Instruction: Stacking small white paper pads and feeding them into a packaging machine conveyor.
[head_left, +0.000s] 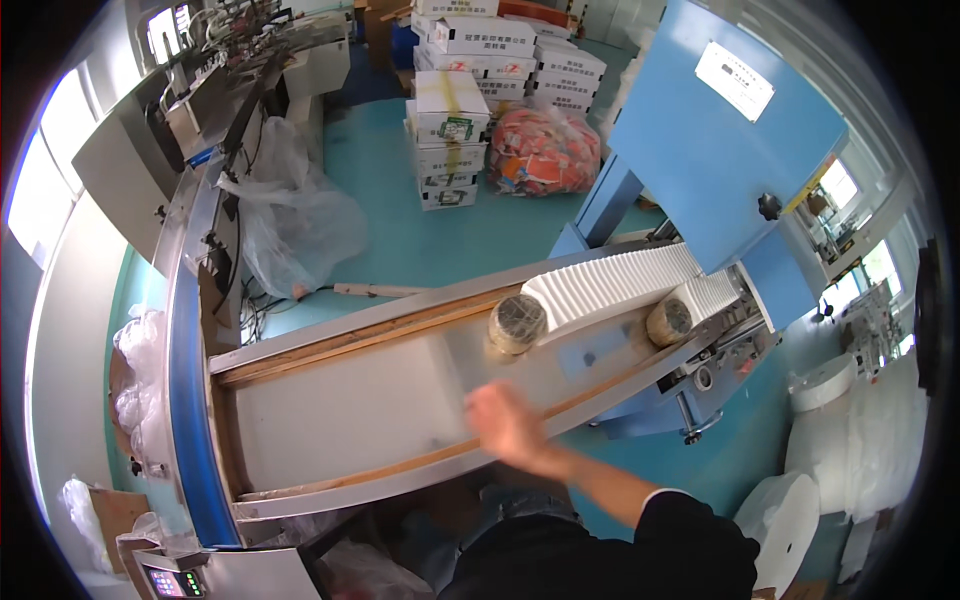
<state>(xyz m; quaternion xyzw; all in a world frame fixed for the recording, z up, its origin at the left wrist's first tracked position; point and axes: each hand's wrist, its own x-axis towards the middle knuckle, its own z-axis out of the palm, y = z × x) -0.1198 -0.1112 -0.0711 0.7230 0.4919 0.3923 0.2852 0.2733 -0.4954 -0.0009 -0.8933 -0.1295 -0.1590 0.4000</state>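
The right hand reaches out over the near wooden rail of a long, pale bench that slopes up toward the right. The hand is blurred, so whether its fingers are loose or clenched cannot be told; nothing shows in its grasp. The forearm, in a dark sleeve, comes in from the lower right. The left hand is out of sight.

Just beyond the hand, farther along the bench, stands a roll of brown tape, on its side against the end of a long row of white pleated paper pieces. The row runs up to the right and disappears under a blue machine housing. A second tape roll rests near that housing, beside a shorter white stack.

On the teal floor far behind the bench stand stacked white cartons, with a clear bag of red and orange packets to their right. Crumpled clear plastic bags lie at the left by a grey machine. Large white rolls of material stand at the near right.
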